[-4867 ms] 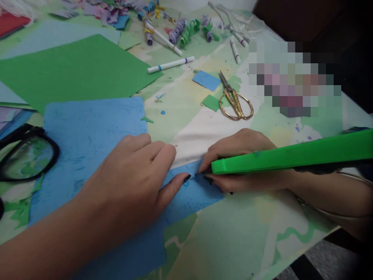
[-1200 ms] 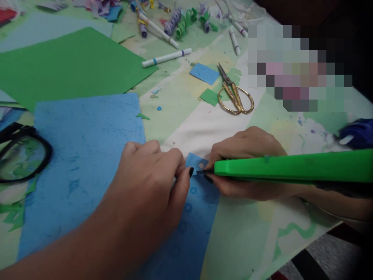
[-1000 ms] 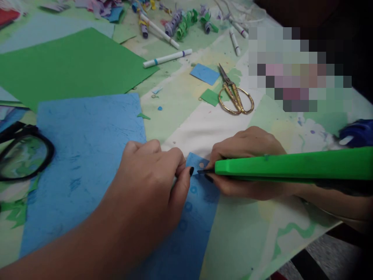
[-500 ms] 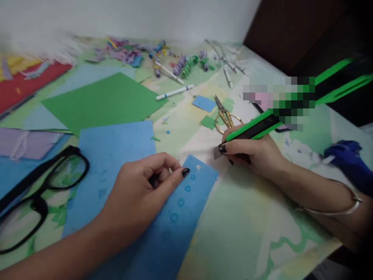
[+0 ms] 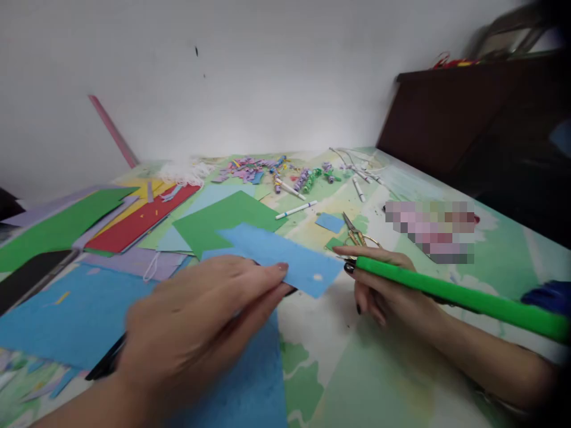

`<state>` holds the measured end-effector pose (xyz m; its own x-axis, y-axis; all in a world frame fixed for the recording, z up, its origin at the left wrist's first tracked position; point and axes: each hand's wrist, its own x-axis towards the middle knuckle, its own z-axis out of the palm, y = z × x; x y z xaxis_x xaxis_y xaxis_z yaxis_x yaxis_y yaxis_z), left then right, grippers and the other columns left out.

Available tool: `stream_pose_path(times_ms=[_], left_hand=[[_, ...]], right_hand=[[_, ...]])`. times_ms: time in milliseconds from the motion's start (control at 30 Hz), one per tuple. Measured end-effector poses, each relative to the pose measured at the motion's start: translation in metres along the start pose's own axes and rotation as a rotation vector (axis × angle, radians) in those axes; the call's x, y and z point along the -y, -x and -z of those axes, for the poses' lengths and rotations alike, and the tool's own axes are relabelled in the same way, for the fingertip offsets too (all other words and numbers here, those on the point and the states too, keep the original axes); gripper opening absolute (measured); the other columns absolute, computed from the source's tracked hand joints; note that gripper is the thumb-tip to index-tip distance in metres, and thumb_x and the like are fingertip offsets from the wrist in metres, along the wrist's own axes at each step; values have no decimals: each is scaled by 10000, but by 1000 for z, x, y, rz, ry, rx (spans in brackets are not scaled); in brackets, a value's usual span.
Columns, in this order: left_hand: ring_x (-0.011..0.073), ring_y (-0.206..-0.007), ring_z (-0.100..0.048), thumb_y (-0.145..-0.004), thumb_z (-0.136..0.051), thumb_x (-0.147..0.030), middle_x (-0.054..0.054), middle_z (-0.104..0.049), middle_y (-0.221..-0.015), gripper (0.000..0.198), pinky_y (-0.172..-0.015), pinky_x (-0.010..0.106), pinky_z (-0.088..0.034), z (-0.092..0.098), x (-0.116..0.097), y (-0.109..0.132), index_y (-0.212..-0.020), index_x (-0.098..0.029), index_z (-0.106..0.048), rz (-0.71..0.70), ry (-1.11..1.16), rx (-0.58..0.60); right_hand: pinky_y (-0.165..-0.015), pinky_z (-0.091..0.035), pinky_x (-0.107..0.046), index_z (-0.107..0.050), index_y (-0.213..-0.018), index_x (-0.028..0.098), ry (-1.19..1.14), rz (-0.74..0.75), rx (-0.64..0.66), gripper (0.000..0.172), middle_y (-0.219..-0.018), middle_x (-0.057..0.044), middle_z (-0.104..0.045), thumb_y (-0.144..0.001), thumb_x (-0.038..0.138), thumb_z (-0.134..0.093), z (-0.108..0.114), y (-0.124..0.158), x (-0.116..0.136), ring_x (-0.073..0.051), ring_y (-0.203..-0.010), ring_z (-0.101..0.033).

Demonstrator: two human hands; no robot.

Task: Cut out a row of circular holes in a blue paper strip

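Observation:
My left hand [image 5: 200, 324] is closed on a strip of blue paper [image 5: 285, 258] and holds it lifted above the table, a small hole near its right corner. My right hand [image 5: 381, 285] rests on the table to the right, closed round a long green cutter [image 5: 455, 294] whose tip points left toward the strip. A larger blue sheet [image 5: 250, 380] lies under my left hand.
Green paper [image 5: 223, 217], red paper [image 5: 138, 217] and lilac sheets lie at the back left. Gold scissors [image 5: 357, 236], a white marker [image 5: 297, 209] and curled paper scraps [image 5: 307, 177] sit beyond my hands. A dark cabinet [image 5: 446, 119] stands at the right. A blue object [image 5: 548, 295] lies far right.
The view has tilted up to the wall. My left hand has picked the blue strip off the table. My right hand with the green cutter has drawn back to the right.

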<state>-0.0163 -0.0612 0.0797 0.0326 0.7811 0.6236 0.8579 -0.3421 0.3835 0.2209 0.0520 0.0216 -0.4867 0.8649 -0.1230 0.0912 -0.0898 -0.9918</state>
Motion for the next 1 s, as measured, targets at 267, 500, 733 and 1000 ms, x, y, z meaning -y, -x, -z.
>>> stream_pose_path(times_ms=[267, 500, 733, 1000], left_hand=[[172, -565, -715, -778, -731, -349, -9, -773, -758, 113, -547, 247, -592, -51, 8, 12, -865, -278, -735, -32, 168, -30], [199, -663, -738, -735, -770, -324, -34, -776, -814, 133, -596, 286, -610, -54, 8, 18, -862, -309, -733, 75, 313, 41], [182, -628, -722, -734, -717, -249, -11, -765, -729, 45, -585, 291, -592, -65, 9, 19, -772, -271, -727, 222, 383, 144], [116, -756, -704, -779, -645, -118, -65, -696, -775, 220, -721, 246, -589, -70, -1, 15, -817, -239, -467, 716, 1080, 298]], right_hand=[[-400, -502, -199, -464, -853, 197, -230, -17, 241, 243, -601, -30, -701, -860, 387, -615, -7, 6, -3, -151, -441, -654], [-677, -597, -275, -537, -858, 192, -273, 49, 197, 226, -800, -15, -671, -785, 302, -720, -5, 2, -6, -157, -701, -714], [-584, -550, -224, -508, -822, 207, -36, 118, 182, 276, -676, 23, -633, -730, 253, -764, -8, 2, -6, -129, -618, -666], [-530, -487, -195, -514, -839, 200, 77, 243, 234, 263, -685, 29, -629, -725, 137, -742, -8, 3, -14, -113, -597, -639]])
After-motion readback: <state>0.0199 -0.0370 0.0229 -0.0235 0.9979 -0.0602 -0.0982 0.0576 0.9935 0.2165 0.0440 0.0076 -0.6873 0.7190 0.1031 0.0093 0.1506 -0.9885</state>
